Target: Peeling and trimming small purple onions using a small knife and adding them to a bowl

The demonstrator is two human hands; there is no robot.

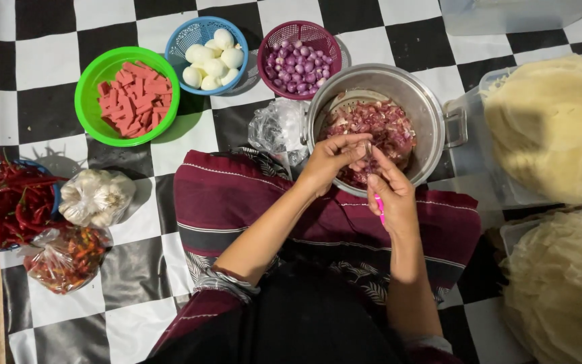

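My left hand (331, 158) pinches a small shallot (366, 149) over the near rim of a metal pot (432, 111). My right hand (391, 195) grips a pink-handled knife (379, 205), its blade up against the shallot. Sliced purple shallot pieces (382, 128) fill the pot. Both hands meet above my lap, which is covered by a maroon striped cloth (237, 195). A purple basket of whole shallots (299, 61) stands just behind the pot.
On the checkered mat sit a green bowl of red sausage sticks (129, 98), a blue basket of peeled eggs (210, 57), red chillies (5, 202), bagged garlic (95, 197), bagged small chillies (65, 256), a crumpled plastic bag (277, 128). Stacks of pale thin wrappers (554, 128) fill tubs at right.
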